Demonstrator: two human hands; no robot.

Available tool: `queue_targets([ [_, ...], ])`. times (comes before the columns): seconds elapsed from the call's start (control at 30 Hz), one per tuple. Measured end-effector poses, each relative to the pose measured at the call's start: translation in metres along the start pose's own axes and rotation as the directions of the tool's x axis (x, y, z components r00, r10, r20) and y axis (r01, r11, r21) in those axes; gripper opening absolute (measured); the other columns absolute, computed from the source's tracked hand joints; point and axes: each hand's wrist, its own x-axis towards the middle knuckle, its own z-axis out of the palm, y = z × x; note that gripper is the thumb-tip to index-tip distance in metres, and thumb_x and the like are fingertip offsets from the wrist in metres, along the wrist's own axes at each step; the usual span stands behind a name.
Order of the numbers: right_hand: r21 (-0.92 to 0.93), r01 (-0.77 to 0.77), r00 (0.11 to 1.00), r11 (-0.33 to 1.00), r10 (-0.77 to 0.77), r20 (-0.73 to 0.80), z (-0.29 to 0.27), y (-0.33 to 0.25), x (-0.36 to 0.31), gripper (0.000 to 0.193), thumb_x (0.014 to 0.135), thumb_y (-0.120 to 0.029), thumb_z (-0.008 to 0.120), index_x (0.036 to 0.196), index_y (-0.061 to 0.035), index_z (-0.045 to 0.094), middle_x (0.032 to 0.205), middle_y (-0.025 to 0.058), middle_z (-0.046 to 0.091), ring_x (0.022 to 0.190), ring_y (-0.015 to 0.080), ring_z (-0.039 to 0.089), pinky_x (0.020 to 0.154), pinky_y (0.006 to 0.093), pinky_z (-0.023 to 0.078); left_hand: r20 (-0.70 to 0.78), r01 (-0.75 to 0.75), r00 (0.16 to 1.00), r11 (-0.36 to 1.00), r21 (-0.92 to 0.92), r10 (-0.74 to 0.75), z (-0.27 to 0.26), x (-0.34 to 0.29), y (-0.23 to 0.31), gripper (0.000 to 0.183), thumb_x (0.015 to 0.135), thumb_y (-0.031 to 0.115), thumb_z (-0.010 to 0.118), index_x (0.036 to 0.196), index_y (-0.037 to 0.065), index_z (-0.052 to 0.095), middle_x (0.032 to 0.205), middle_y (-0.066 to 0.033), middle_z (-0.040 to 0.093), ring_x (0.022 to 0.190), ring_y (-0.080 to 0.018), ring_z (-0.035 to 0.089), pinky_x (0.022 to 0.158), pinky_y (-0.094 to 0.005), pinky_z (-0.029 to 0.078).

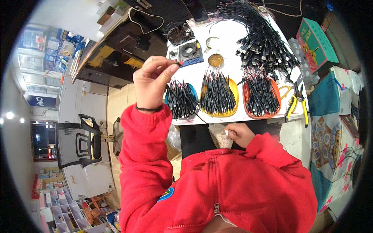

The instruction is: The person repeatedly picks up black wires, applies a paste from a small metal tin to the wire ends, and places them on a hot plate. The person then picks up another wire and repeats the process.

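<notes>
My left hand (153,75) is raised above the left side of the white table (233,33), thumb and fingertips pinched on a small red-and-black piece (179,64). It is too small to name. Just beyond it stands a blue-and-grey device (190,54) with a round coil on top. My right hand (241,135) is low over my lap, near the table's front edge, fingers curled in. A small white spot shows at its fingertips; what it holds, if anything, I cannot make out. Short black cables with bared wire ends fill a teal tray (193,91), a yellow tray (236,101) and an orange tray (276,91).
A heap of black USB cables (260,42) covers the table's back right. A round tin (215,60) sits behind the trays, a fan (180,34) at the back left. Yellow-handled pliers (297,103) lie at the right edge. A mesh chair (79,143) stands left.
</notes>
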Motion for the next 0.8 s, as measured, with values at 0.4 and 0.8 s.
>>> queue_targets([
  [0.4, -0.135, 0.259, 0.906, 0.956, -0.289, -0.310, -0.025, -0.166, -0.049, 0.038, 0.095, -0.033, 0.051, 0.110, 0.0026, 0.047, 0.097, 0.0265, 0.056, 0.096, 0.0386, 0.058, 0.079, 0.0425, 0.045, 0.192, 0.213, 0.976, 0.606, -0.766, -0.100, 0.104, -0.102, 0.084, 0.023, 0.088, 0.005, 0.064, 0.109, -0.002, 0.059, 0.087, -0.0055, 0.060, 0.070, -0.0130, 0.053, 0.063, -0.0241, 0.044],
  [0.8, 0.157, -0.166, 0.673, 0.974, 0.228, -0.704, -0.102, -0.072, -0.308, 0.016, 0.100, -0.014, 0.039, 0.106, -0.0015, 0.047, 0.076, 0.0019, 0.049, 0.068, 0.0101, 0.048, 0.064, 0.0249, 0.041, 0.141, 0.336, 0.942, 0.822, -0.460, -0.306, 0.046, -0.121, -0.005, 0.021, 0.092, 0.004, 0.056, 0.112, -0.004, 0.059, 0.110, -0.0127, 0.064, 0.110, -0.0243, 0.060, 0.093, -0.0303, 0.049],
])
